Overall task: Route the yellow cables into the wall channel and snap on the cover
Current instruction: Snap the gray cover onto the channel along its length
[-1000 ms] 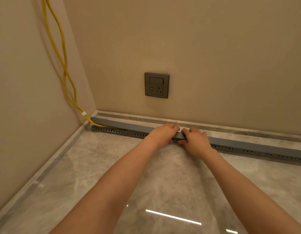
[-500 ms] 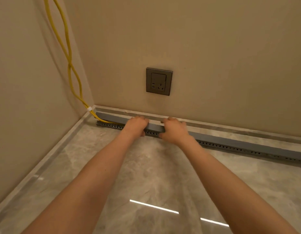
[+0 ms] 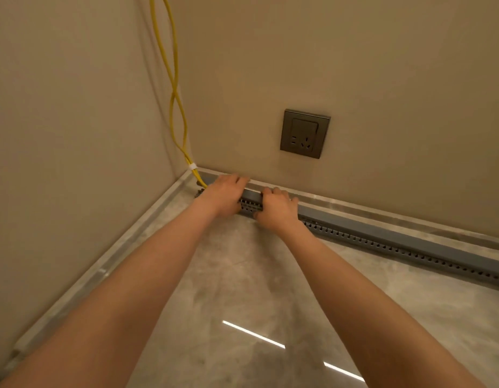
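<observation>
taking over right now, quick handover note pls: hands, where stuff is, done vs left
Left hand: pressing down on the grey cover at its corner end, palm flat, holding nothing.
Right hand: beside it, also pressing on the cover.
Yellow cables: hang down the corner, bound by a white tie, and enter the slotted channel along the skirting under the wall socket.
Done: cables are in the channel and the cover lies along it.
Left: probably press the corner end home; I can't tell if the rest has clicked in.
</observation>
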Action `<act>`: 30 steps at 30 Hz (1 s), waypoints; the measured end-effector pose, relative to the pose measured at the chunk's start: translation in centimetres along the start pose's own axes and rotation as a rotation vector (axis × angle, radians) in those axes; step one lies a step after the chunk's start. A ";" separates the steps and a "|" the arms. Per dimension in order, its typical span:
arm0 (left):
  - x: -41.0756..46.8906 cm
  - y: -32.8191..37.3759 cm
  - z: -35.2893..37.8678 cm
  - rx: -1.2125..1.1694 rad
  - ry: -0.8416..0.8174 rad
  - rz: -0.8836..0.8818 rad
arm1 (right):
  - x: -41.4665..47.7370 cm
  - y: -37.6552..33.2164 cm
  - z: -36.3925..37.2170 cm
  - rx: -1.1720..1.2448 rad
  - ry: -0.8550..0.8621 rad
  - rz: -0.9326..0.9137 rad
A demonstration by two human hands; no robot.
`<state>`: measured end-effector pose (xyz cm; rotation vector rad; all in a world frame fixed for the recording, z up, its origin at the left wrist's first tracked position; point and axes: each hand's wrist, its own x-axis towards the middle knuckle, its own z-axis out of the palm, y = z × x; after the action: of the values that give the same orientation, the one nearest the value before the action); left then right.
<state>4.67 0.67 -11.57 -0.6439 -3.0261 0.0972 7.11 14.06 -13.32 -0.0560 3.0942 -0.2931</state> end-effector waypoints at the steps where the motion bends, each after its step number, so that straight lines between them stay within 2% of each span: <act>1: -0.2 -1.1 -0.2 0.042 0.012 -0.016 | 0.3 -0.9 -0.1 -0.012 0.006 -0.005; 5: -0.9 -5.8 -0.3 0.198 -0.002 -0.039 | 2.3 -4.7 -0.3 -0.003 -0.034 0.046; 9: -1.2 -9.3 0.3 0.217 0.008 0.015 | 4.0 -7.6 0.4 0.034 -0.108 0.048; 13: -0.7 -11.0 0.8 0.140 0.062 0.110 | 5.0 -9.2 1.1 0.094 -0.057 0.020; 16: -0.2 -12.5 0.8 0.054 0.096 0.154 | 4.9 -9.2 1.2 -0.005 -0.026 -0.037; 23: -0.1 -14.5 0.0 -0.136 0.055 0.141 | 4.3 -9.6 0.1 -0.079 0.026 -0.080; 30: -0.2 -14.7 -0.3 0.023 0.066 0.203 | 4.6 -9.4 -1.5 -0.041 0.004 -0.079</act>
<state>-1.04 -12.79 -10.22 -0.9310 -2.8845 0.1154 2.81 4.91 -10.22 -0.1800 3.1066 -0.2331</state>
